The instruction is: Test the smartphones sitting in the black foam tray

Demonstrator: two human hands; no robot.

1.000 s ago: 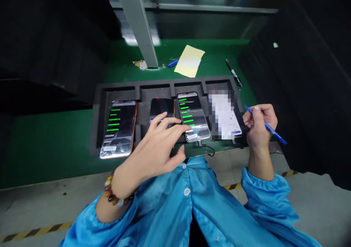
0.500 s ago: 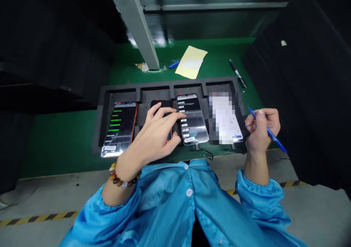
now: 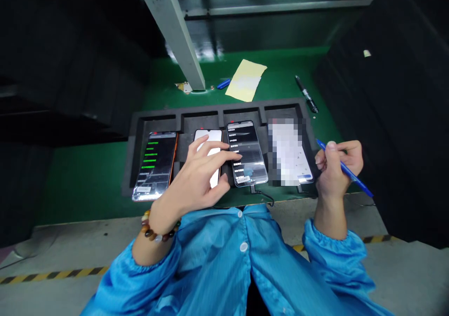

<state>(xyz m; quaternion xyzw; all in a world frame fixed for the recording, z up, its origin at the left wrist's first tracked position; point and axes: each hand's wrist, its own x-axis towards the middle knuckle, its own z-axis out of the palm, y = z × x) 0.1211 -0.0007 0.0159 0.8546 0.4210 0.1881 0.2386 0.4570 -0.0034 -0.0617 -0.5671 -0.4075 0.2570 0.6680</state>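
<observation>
My left hand [image 3: 201,175], with a bead bracelet [image 3: 159,231] at the wrist, is open over a smartphone with a white screen [image 3: 213,133], hiding much of it. Its index fingertip lies over the dark list screen of another smartphone [image 3: 248,154]; whether it touches is hard to tell. In my right hand [image 3: 335,166] a blue pen [image 3: 354,178] is gripped, beside the right end of a black tray [image 3: 129,166]. A smartphone with green text lines [image 3: 156,166] lies at the left, and one with a partly pixelated pale screen [image 3: 289,152] at the right.
Behind the tray lie a yellow paper [image 3: 245,79], a blue cap [image 3: 223,84] and a black marker [image 3: 307,94] on the green tabletop [image 3: 80,180]. A metal post [image 3: 175,35] rises at the back. Cables [image 3: 263,194] run from the tray's front edge.
The phone screen under my left hand has turned from dark to white. The list on the phone beside it has scrolled. My right hand still grips the pen.
</observation>
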